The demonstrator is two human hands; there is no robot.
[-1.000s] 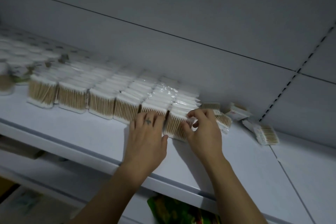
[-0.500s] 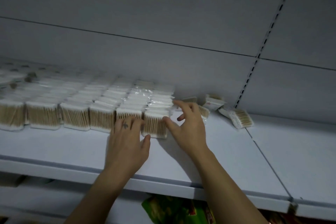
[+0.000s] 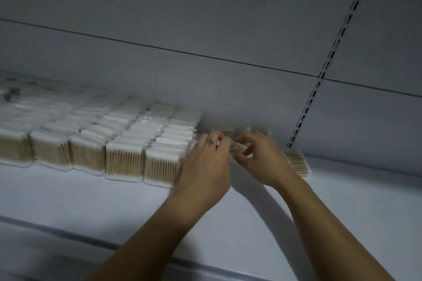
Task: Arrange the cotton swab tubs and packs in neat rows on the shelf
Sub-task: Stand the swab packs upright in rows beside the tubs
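Note:
Several rows of cotton swab packs (image 3: pixel 123 162) stand upright on the white shelf (image 3: pixel 96 201), wooden sticks facing me. At the right end of the rows, both hands hold one loose swab pack (image 3: pixel 238 149) between them. My left hand (image 3: pixel 206 166) grips its left end with curled fingers. My right hand (image 3: pixel 262 162) pinches its right end. More loose packs lie behind the hands against the back wall, mostly hidden. Another swab pack (image 3: pixel 296 162) lies flat to the right of my right hand.
The grey back panel (image 3: pixel 205 29) rises behind the shelf, with a slotted upright (image 3: pixel 319 75) at the right. The shelf's front edge (image 3: pixel 91 239) runs below my forearms. A bare stretch of shelf surface (image 3: pixel 365 201) lies right of the flat pack.
Both hands have moved right from the front row's end to the loose packs and taken hold of one. The view has shifted right and the frame is blurred.

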